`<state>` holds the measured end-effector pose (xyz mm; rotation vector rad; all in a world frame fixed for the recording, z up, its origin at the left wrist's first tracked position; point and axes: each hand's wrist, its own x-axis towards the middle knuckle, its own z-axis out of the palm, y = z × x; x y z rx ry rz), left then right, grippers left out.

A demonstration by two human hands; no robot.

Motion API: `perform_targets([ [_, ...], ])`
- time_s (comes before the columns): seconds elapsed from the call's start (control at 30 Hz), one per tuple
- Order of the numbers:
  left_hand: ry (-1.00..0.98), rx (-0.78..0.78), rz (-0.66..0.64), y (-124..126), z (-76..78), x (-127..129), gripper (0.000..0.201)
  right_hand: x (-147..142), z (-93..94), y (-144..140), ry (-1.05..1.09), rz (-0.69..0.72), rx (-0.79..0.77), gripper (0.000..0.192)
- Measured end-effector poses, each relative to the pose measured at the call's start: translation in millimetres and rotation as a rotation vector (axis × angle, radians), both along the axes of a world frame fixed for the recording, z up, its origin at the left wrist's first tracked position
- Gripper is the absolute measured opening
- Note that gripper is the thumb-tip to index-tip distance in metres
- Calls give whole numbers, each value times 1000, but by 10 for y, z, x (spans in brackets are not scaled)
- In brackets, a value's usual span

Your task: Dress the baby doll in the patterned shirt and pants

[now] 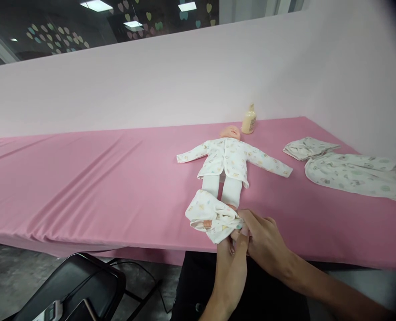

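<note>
A black chair stands on the grey floor, below and left of the doll. The doll lies face-up on a pink-covered table backed by a pale pink wall. At its feet, my left hand and right hand meet, fingers pinched shut on bunched printed baby pants. A cream bottle stands just beyond the doll's head. Folded printed clothes lie well to the doll's right.
</note>
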<state>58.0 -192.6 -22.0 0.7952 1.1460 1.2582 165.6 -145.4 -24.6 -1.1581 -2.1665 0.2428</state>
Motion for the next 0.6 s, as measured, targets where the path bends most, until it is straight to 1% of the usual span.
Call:
perform_targets([
  [0.13,24,47,146,75,-207,188,53,2,-108,43,202,-39,-127,19],
  [0.23,26,87,207,97,-329,283,55,-19,-111,88,318,-74,-252,16],
  [0.3,19,100,222,94,-356,313,58,-39,-77,125,373,-76,-331,14],
  [0.37,-6,110,233,88,-346,321,59,-62,-38,161,413,-71,-401,12],
  [0.43,-7,139,247,88,-322,305,55,-85,-15,193,441,-83,-458,12],
  [0.53,127,194,247,102,-315,230,43,-113,-31,232,435,-162,-479,12],
  [0.6,245,210,255,111,-353,156,36,-123,-67,249,402,-215,-460,11],
])
